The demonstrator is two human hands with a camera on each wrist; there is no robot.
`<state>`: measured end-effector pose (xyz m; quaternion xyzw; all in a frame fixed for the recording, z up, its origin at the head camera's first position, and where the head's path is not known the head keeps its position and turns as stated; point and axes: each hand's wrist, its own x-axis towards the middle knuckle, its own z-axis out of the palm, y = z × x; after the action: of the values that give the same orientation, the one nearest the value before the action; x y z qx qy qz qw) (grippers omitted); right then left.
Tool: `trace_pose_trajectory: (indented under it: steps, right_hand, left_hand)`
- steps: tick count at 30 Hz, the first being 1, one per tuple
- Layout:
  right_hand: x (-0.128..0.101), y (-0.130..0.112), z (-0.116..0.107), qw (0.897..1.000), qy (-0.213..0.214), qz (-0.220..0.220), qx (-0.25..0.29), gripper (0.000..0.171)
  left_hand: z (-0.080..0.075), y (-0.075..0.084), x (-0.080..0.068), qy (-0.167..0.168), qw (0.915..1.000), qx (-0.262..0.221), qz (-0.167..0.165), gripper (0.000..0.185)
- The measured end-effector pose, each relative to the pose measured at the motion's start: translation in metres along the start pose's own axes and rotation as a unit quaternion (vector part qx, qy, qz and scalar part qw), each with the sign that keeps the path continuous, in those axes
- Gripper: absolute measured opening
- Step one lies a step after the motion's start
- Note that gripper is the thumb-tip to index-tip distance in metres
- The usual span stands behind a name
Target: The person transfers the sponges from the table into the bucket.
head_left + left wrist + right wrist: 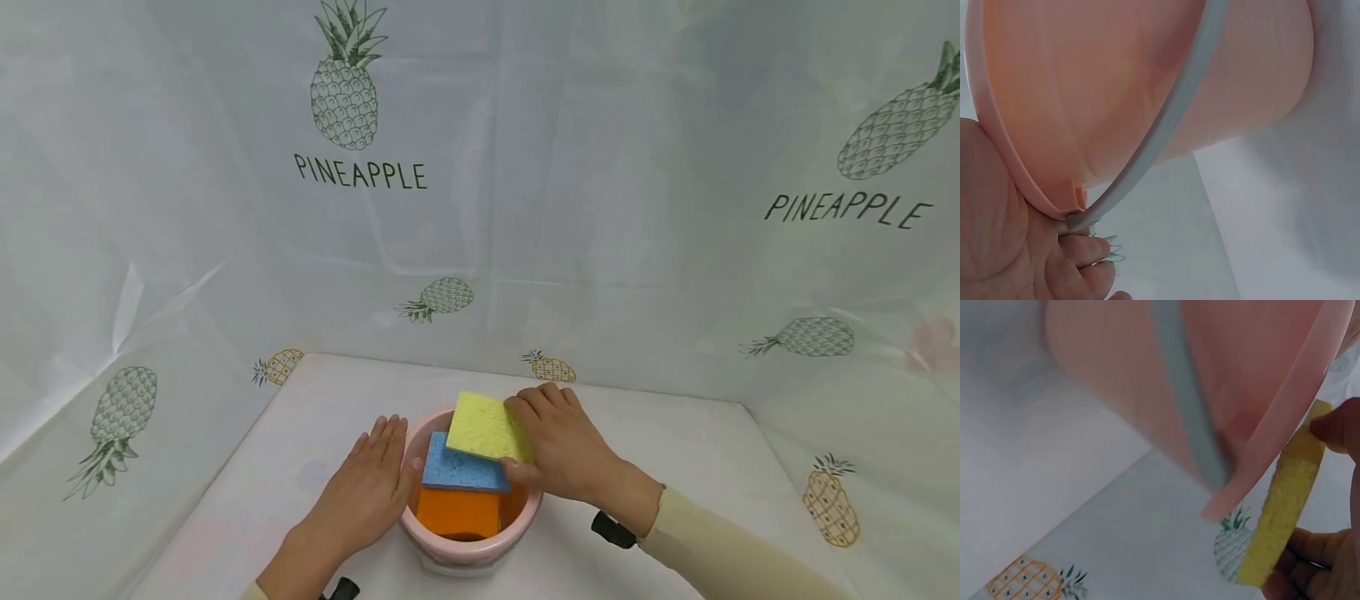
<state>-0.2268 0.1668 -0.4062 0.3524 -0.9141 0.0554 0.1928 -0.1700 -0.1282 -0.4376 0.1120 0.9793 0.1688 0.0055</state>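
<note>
A pink bucket (491,550) stands on the white table, its grey handle (1166,119) hanging down the side. My right hand (566,442) pinches a yellow sponge (483,425) between thumb and fingers over the bucket's rim. In the right wrist view the yellow sponge (1285,506) appears edge-on beside the rim. Inside the bucket lie a blue sponge (461,467) and an orange sponge (457,510), the blue one partly covered by the yellow. My left hand (367,487), its fingers straight, rests against the left side of the rim.
The white table top (645,433) extends around the bucket. Behind and beside it hangs a pale sheet (585,208) printed with pineapples. A black strap piece (613,529) sits at my right wrist, and another (345,589) at the left.
</note>
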Motion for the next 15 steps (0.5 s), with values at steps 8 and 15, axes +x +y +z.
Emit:
trace_pose_trajectory:
  steps: [8, 15]
  right_hand:
    - [0.013, -0.019, 0.012, 0.996, -0.080, -0.034, 0.011, 0.070]
    - [0.018, -0.023, 0.020, 0.992, -0.120, -0.039, 0.008, 0.063]
  left_hand:
    - [0.001, 0.000, 0.000, 0.011, 0.9999, 0.000, 0.009, 0.068]
    - [0.000, -0.001, -0.001, 0.016, 0.9997, -0.007, 0.014, 0.068]
